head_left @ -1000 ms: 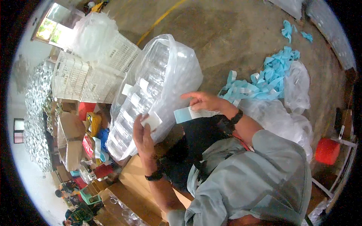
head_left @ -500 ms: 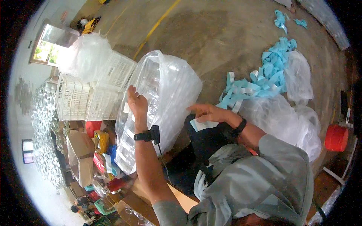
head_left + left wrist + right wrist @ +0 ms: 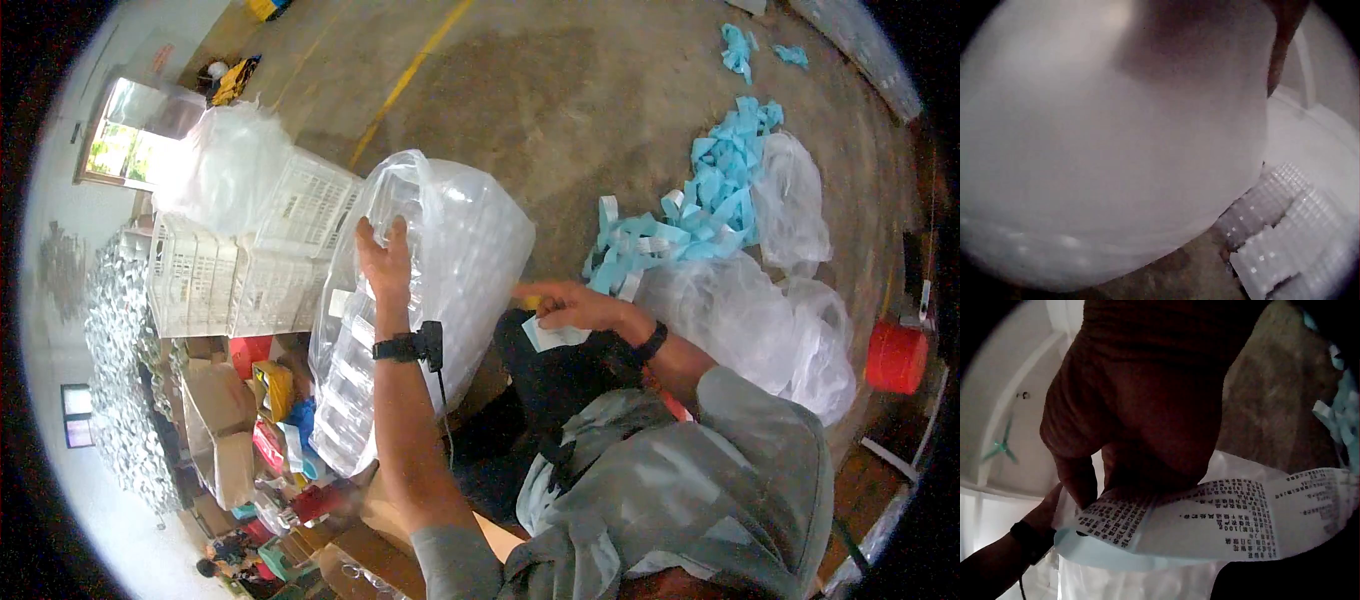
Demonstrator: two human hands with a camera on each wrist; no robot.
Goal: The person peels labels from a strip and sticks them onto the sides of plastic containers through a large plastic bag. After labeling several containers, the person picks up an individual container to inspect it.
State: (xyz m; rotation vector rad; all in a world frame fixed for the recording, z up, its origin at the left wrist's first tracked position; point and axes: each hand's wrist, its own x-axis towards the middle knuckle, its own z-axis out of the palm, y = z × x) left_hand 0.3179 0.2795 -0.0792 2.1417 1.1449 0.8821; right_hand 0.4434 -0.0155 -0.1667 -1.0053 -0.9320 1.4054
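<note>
In the head view my left hand [image 3: 385, 258] is over the mouth of a large clear plastic bag [image 3: 465, 230], fingers apart and pointing away from me. Inside the bag lie rows of clear plastic containers [image 3: 350, 400], and a white label [image 3: 340, 302] shows among them. My right hand [image 3: 580, 305] pinches a strip of labels [image 3: 555, 338] above my dark-clad lap, its index finger extended. The right wrist view shows that strip [image 3: 1210, 522] as white labels with black print on a pale blue backing. Whitish plastic fills most of the left wrist view.
White crates [image 3: 195, 275] stand behind the bag, a stuffed plastic sack [image 3: 235, 160] on top. Blue backing strips [image 3: 725, 180] lie heaped on the floor [image 3: 560, 110] beside crumpled plastic bags [image 3: 740, 310]. Cardboard boxes [image 3: 220, 395] stand left, and a red object [image 3: 895, 357] is far right.
My left hand has moved from near the label strip, where a white label was at its fingers, forward over the bag's mouth. My right hand keeps the strip, which now hangs nearer my lap.
</note>
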